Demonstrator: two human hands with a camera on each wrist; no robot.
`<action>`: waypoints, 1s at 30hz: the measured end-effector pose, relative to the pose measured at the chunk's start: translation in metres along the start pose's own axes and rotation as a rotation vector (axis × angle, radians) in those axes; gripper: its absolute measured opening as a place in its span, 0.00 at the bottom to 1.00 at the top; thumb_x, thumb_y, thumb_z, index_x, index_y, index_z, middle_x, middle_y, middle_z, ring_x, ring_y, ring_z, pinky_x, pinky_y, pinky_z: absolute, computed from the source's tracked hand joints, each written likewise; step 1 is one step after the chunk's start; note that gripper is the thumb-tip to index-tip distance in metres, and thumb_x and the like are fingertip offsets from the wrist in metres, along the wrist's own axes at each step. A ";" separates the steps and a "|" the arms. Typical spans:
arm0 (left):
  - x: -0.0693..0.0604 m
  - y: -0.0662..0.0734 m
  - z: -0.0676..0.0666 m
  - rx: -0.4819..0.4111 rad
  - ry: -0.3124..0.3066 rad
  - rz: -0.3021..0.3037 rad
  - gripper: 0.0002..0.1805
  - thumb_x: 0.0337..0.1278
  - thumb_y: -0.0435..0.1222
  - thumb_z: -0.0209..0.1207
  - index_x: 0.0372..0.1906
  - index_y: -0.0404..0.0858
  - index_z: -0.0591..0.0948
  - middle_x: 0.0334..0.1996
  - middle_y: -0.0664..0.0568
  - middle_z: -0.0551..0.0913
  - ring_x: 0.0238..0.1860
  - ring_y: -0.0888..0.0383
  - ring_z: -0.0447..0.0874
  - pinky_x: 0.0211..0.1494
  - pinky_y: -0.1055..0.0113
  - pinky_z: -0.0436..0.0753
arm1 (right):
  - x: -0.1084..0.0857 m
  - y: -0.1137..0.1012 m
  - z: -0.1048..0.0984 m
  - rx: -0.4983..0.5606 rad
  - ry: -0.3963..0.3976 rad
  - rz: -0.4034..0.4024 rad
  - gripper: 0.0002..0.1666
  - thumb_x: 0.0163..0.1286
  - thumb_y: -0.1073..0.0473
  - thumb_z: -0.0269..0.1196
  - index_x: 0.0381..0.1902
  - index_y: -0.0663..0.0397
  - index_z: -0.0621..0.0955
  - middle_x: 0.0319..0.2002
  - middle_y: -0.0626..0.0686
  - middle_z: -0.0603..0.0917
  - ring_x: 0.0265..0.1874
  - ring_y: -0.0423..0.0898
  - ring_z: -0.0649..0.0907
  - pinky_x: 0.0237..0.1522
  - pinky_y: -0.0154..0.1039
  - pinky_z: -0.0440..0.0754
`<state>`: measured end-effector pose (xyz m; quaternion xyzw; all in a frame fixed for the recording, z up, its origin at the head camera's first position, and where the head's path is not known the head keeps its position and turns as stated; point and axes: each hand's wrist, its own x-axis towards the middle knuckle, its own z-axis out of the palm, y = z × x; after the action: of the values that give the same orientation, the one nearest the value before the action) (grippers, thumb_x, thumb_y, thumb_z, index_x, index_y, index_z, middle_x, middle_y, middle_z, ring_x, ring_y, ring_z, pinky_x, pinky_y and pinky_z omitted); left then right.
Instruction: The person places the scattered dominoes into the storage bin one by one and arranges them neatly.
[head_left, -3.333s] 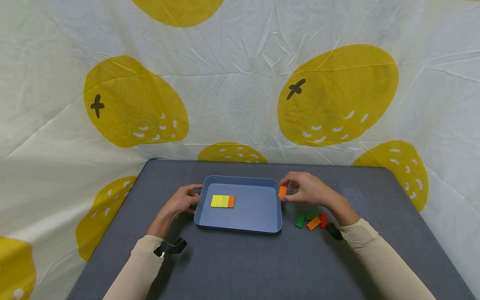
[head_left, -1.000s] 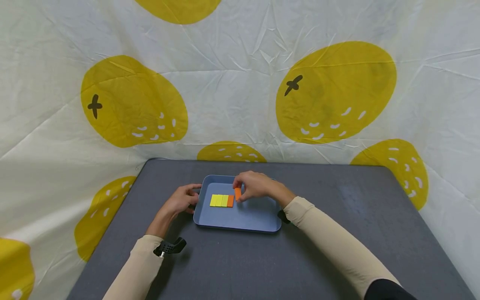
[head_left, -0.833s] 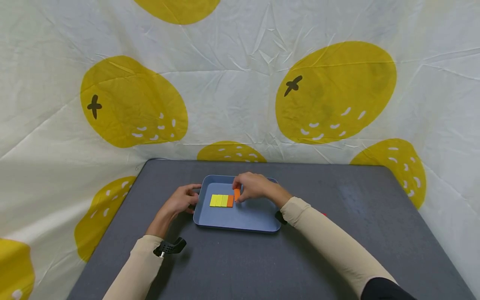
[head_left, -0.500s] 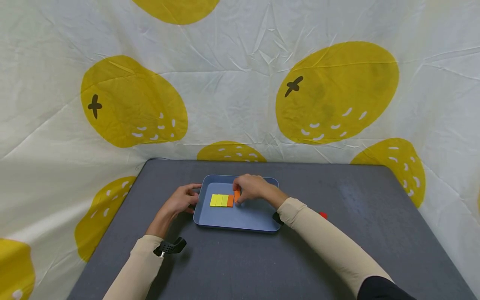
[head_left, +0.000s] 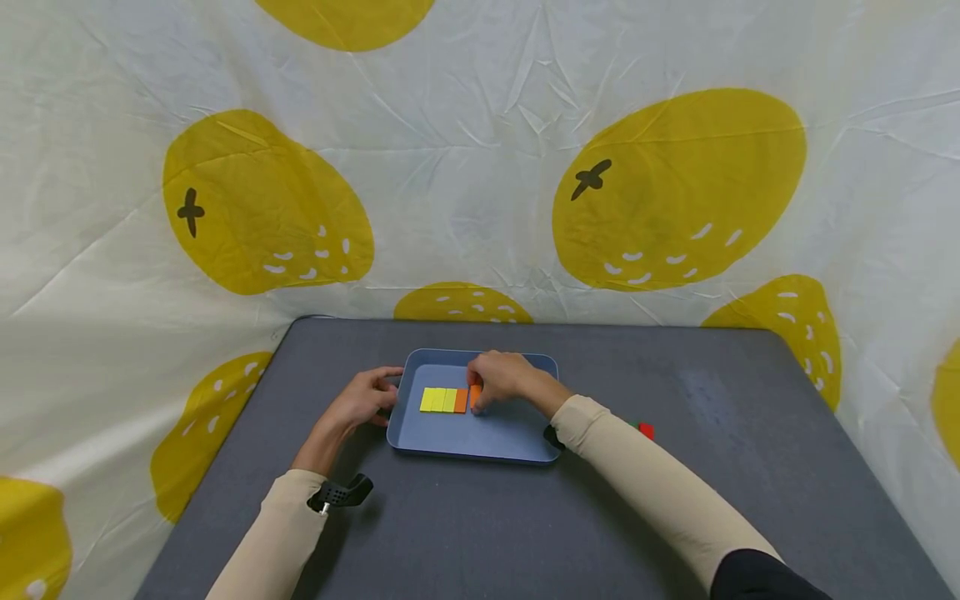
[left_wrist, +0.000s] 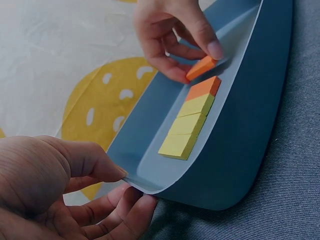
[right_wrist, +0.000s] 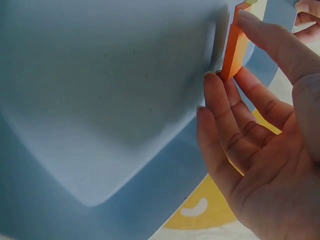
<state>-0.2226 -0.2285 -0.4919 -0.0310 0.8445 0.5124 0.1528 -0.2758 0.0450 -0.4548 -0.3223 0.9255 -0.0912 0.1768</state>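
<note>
With our right hand [head_left: 501, 375] we pinch an orange block [right_wrist: 234, 54] just beside four lined-up blocks [left_wrist: 189, 121] in the blue tray [head_left: 480, 439], gripping its rim with our left hand [head_left: 363, 400].

Dark grey table [head_left: 480, 525], blue tray [head_left: 480, 440] sitting flat on it; right of tray, red block [head_left: 647, 431] beside mostly hidden green block [head_left: 634, 425]

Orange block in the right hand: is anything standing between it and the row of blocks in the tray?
Nothing visible is. The right hand pinches the orange block just beside the row, at its orange end; in the left wrist view, only a slim gap seems to separate them, with no other block in it.
</note>
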 end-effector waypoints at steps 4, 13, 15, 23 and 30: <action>0.000 0.000 0.000 -0.007 -0.001 0.000 0.31 0.66 0.28 0.56 0.75 0.36 0.68 0.47 0.36 0.79 0.41 0.47 0.83 0.34 0.57 0.87 | 0.001 0.000 0.003 -0.014 0.000 0.021 0.23 0.56 0.45 0.78 0.45 0.48 0.85 0.36 0.44 0.80 0.36 0.44 0.77 0.39 0.43 0.76; -0.001 0.002 0.000 -0.002 0.004 -0.006 0.31 0.67 0.28 0.56 0.74 0.37 0.68 0.48 0.37 0.78 0.42 0.46 0.82 0.35 0.57 0.87 | 0.005 -0.005 0.010 -0.079 0.022 0.031 0.22 0.56 0.44 0.77 0.43 0.47 0.85 0.37 0.44 0.79 0.37 0.43 0.76 0.40 0.43 0.77; -0.001 0.001 0.000 0.001 0.002 -0.008 0.31 0.67 0.28 0.56 0.75 0.37 0.68 0.48 0.37 0.78 0.42 0.46 0.82 0.35 0.57 0.87 | 0.004 -0.006 0.010 -0.080 0.023 0.031 0.22 0.56 0.44 0.77 0.43 0.47 0.85 0.38 0.45 0.79 0.37 0.42 0.76 0.40 0.43 0.77; 0.000 0.001 0.000 -0.001 0.000 -0.011 0.31 0.67 0.28 0.55 0.74 0.38 0.68 0.48 0.37 0.78 0.42 0.46 0.82 0.35 0.57 0.87 | 0.002 -0.010 0.011 -0.084 0.036 0.022 0.25 0.57 0.43 0.77 0.47 0.49 0.85 0.42 0.47 0.80 0.38 0.43 0.76 0.40 0.43 0.78; 0.002 0.001 0.000 0.004 -0.003 -0.007 0.31 0.68 0.29 0.55 0.74 0.38 0.69 0.47 0.38 0.78 0.42 0.47 0.82 0.35 0.57 0.87 | -0.001 -0.009 0.012 -0.080 0.078 0.005 0.27 0.56 0.41 0.77 0.47 0.48 0.84 0.41 0.46 0.79 0.38 0.43 0.76 0.40 0.43 0.78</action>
<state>-0.2244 -0.2278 -0.4915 -0.0329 0.8452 0.5102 0.1559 -0.2657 0.0382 -0.4632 -0.3227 0.9355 -0.0663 0.1279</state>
